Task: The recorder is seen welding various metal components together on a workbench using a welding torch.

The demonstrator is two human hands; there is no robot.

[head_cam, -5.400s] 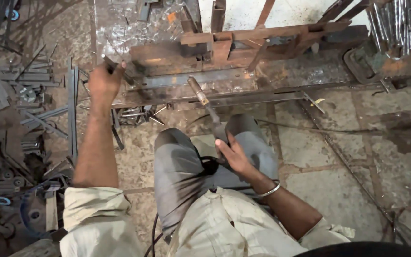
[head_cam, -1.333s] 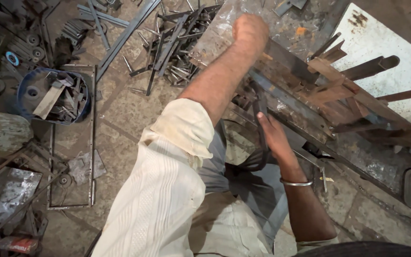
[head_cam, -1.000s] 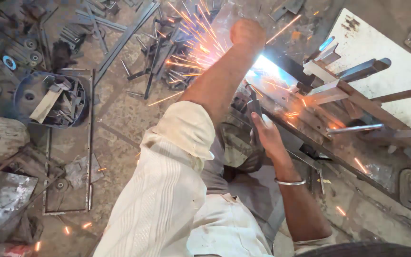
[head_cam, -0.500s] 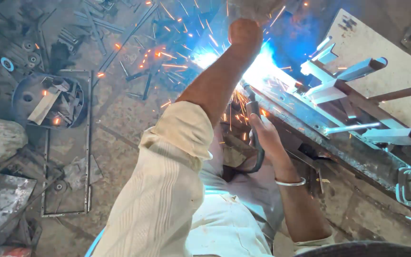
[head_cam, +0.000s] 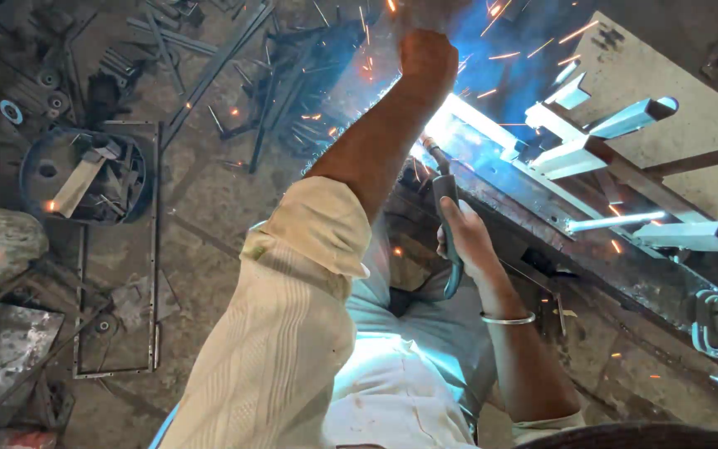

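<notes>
My right hand (head_cam: 467,237) grips the dark handle of a welding electrode holder (head_cam: 446,212), its tip pointing up into a bright blue-white arc (head_cam: 442,125) on a long metal frame (head_cam: 542,179). My left hand (head_cam: 427,56) is a closed fist raised above the arc, at the far end of my outstretched arm; I cannot tell whether it holds anything. Orange sparks fly up and to the left over the floor. A metal bangle (head_cam: 508,318) circles my right wrist.
Loose steel rods and strips (head_cam: 259,75) lie scattered on the stone floor at top left. A round dark tub of scrap (head_cam: 85,175) and a thin rectangular frame (head_cam: 118,249) lie at left. A white board (head_cam: 666,91) sits behind the frame at right.
The welding arc has struck and grown brighter, with blue glare and sparks now spraying up and left. Both hands have stayed nearly in place.
</notes>
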